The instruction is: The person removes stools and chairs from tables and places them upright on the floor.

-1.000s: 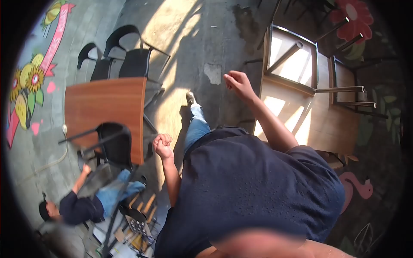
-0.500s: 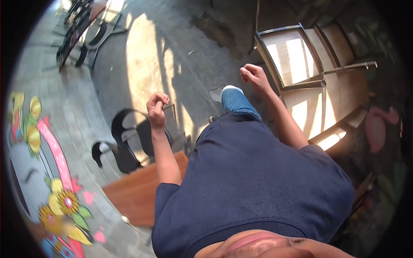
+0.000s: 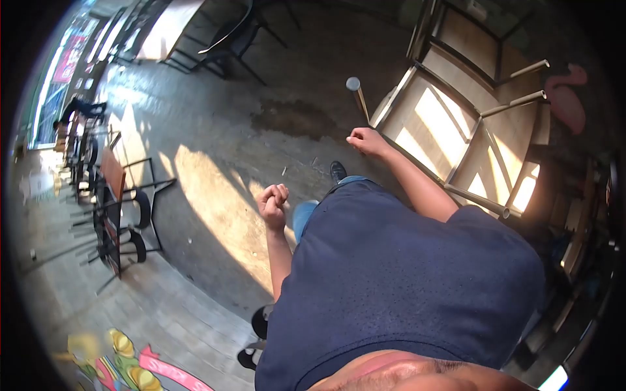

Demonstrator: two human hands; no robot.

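My left hand is held in the air in front of my body, its fingers curled in with nothing visible in them. Above a sunlit patch of floor, it touches nothing. My right hand is also loosely fisted and looks bare of any object. Nearest to it are tipped, stacked tables with pale wooden boards and metal legs; in the picture the hand lies by their lower left edge, and contact cannot be made out. A dark shoe shows below, between my hands.
Tables and dark chairs stand along the left. Another dark chair is beside a table at the top. A pink flamingo figure is at the right. Painted flowers and a pink ribbon lie lower left. The floor has a dark stain.
My view has turned and moved forward as I walk. The brown table and painted flowers at left have slid down and largely out of view. Both hands stay curled.
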